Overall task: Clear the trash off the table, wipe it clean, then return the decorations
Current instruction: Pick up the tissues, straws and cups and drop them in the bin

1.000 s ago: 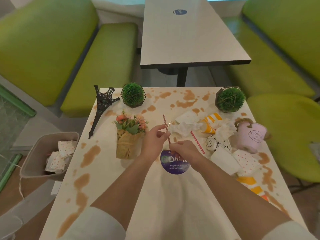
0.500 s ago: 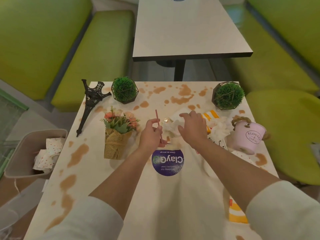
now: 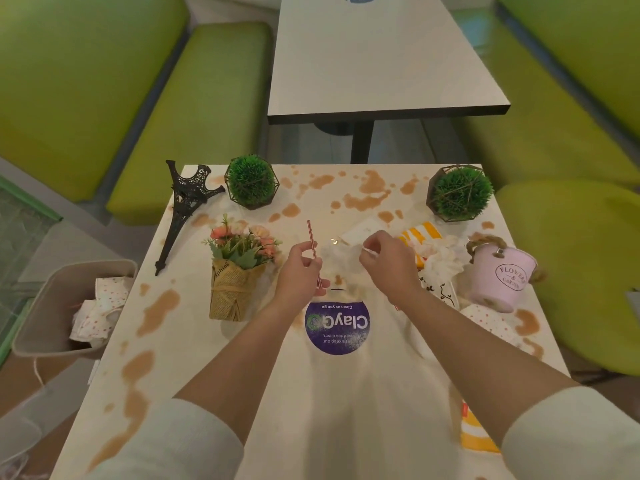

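The left hand (image 3: 298, 271) pinches a red straw (image 3: 313, 249) that stands nearly upright above the bench (image 3: 194, 341). The right hand (image 3: 388, 261) pinches a scrap of white tissue (image 3: 341, 259), fingers curled over the crumpled heap at the bench's middle. To the right of that heap lie striped wrappers (image 3: 420, 233), more tissue and a dotted paper (image 3: 491, 323). Brown spills (image 3: 157, 311) mark the surface. The decorations stand around: a tower model (image 3: 185, 209) leaning at the far left, 2 green balls (image 3: 252, 181) in wire frames at the far corners, a bouquet (image 3: 239, 271) just left of the left hand, and a pink pail (image 3: 500, 277) at right. A bin (image 3: 41, 306) holding dotted paper sits on the floor at left.
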Tool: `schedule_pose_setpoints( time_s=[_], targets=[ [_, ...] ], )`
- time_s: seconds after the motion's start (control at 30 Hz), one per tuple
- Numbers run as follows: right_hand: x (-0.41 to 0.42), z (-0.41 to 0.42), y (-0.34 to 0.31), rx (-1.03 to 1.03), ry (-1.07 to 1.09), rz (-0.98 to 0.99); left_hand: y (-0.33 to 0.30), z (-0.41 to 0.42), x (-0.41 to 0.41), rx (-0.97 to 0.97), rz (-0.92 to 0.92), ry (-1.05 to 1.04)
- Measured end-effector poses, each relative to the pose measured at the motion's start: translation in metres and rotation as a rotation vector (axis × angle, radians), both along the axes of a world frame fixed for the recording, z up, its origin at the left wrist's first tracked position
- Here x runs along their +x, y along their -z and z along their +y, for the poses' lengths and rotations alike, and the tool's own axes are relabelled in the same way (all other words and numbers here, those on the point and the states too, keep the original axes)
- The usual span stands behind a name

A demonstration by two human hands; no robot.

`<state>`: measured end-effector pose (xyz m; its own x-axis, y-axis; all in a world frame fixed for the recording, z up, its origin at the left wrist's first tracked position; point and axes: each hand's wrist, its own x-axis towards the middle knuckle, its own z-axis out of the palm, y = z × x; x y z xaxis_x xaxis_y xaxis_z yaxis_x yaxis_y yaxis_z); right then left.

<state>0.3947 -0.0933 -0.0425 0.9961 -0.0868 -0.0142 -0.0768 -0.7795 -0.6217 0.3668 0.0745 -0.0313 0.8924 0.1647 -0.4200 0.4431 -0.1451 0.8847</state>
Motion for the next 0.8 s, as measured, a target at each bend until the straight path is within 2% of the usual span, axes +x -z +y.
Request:
schedule_pose_setpoints(
  time_s=[0.07,0.13,0.37,0.5,0.8],
  targets=[
    [-0.006,0.005,-0.011,0.293,0.041,0.044,-0.005,-0.001,-0.002,0.008,-0.02,0.007],
    [-0.01,0.013,-0.021,0.475,0.04,0.079,-0.011,0.0,-0.004,0.013,-0.033,0.017],
    [-0.032,0.049,-0.045,0.784,0.055,0.383,-0.033,0.022,-0.025,-0.076,-0.056,0.027],
    [-0.043,0.081,-0.051,0.649,0.017,0.32,-0.045,0.06,-0.038,-0.067,-0.097,-0.075],
    [-0.066,0.201,-0.072,0.794,0.005,0.358,-0.05,0.2,-0.074,0.005,-0.074,-0.271]
  ],
)
